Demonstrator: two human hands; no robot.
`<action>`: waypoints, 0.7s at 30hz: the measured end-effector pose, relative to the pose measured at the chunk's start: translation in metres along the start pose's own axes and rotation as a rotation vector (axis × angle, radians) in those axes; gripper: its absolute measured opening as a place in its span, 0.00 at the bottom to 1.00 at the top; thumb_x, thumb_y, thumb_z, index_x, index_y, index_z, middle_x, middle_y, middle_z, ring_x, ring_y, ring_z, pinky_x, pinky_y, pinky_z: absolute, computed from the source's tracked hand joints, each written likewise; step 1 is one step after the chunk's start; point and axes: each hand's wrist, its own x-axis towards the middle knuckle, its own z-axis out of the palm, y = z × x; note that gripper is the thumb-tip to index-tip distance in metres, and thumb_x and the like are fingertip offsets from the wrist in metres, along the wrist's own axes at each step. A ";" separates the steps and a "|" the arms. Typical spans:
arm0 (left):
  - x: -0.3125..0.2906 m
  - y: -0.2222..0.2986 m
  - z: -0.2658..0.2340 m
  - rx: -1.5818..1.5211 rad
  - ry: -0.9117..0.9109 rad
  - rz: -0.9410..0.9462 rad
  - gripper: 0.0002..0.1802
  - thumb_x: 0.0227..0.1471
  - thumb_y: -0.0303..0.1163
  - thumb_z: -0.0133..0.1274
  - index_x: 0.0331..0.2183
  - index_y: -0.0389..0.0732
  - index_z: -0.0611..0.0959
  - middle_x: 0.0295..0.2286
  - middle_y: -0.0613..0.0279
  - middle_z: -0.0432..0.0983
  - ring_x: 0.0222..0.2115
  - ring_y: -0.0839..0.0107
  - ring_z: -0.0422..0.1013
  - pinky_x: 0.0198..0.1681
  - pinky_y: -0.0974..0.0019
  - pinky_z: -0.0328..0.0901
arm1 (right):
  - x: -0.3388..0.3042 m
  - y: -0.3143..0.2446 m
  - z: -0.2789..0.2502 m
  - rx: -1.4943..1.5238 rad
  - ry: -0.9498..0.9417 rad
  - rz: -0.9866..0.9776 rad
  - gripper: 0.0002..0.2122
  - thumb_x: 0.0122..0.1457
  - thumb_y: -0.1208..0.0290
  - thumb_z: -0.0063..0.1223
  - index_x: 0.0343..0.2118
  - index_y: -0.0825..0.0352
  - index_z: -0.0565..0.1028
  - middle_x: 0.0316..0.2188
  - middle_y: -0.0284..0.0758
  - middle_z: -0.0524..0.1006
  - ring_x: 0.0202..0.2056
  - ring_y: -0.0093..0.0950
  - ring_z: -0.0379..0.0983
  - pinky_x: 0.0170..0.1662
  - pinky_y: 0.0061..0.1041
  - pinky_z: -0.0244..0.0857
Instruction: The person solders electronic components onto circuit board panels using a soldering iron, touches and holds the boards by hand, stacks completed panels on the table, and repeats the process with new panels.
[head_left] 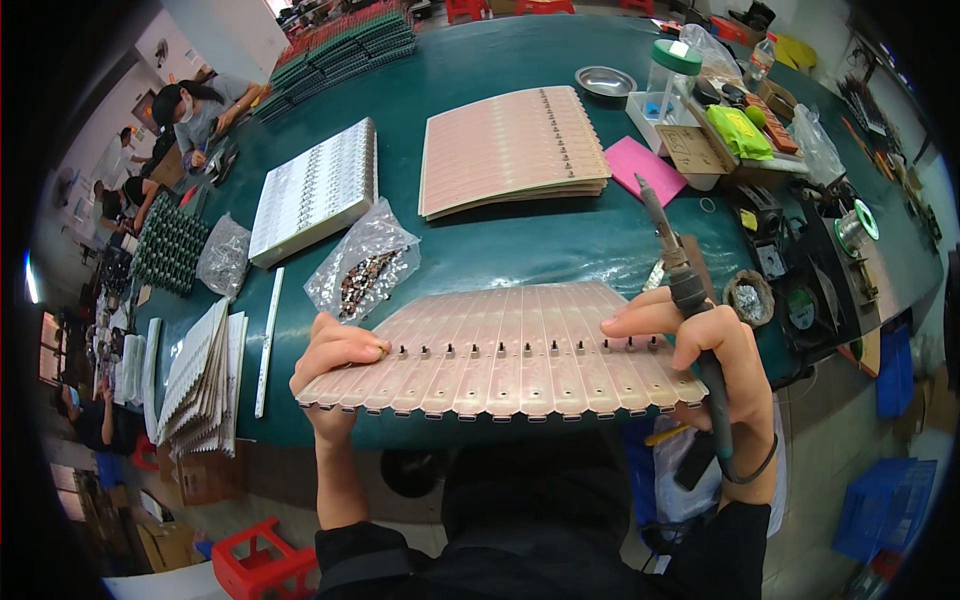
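Note:
Between my hands a pinkish circuit board panel (490, 385) is held tilted over the near table edge, with a row of small black switches standing across it. My left hand (338, 362) grips its left end, thumb on top by the row. At the right end my right hand (722, 350) holds the panel and also a soldering iron (684, 285), whose tip points up and away. Behind the panel lies a clear bag of small parts (365, 270). A stack of similar panels (510, 150) sits farther back.
A white tray of parts (315, 190) stands at the left-back, near bare white strips (200, 375). To the right are a solder spool (856, 228), a tip-cleaning cup (748, 297), a pink pad (645, 168) and a green-lidded jar (672, 75). A co-worker (205, 110) sits at the far left.

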 end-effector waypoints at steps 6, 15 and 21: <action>0.000 -0.003 -0.002 0.003 0.004 0.004 0.20 0.48 0.46 0.61 0.31 0.36 0.82 0.28 0.56 0.81 0.29 0.68 0.75 0.36 0.67 0.58 | 0.002 -0.016 -0.004 -0.046 0.051 -0.078 0.25 0.43 0.71 0.70 0.35 0.60 0.60 0.45 0.56 0.76 0.47 0.50 0.71 0.52 0.46 0.61; -0.003 0.007 0.000 -0.261 0.008 -0.098 0.26 0.44 0.30 0.66 0.46 0.33 0.77 0.32 0.55 0.81 0.32 0.74 0.73 0.33 0.74 0.62 | 0.032 -0.069 0.031 -0.644 -0.059 -0.120 0.16 0.38 0.72 0.69 0.24 0.60 0.67 0.33 0.37 0.80 0.28 0.35 0.69 0.29 0.31 0.62; -0.012 0.005 0.001 -0.232 -0.014 -0.157 0.28 0.42 0.28 0.67 0.47 0.37 0.77 0.37 0.56 0.79 0.35 0.76 0.69 0.36 0.73 0.60 | 0.051 -0.074 0.036 -0.897 -0.245 -0.294 0.12 0.36 0.79 0.59 0.24 0.61 0.68 0.31 0.38 0.78 0.25 0.32 0.71 0.24 0.27 0.61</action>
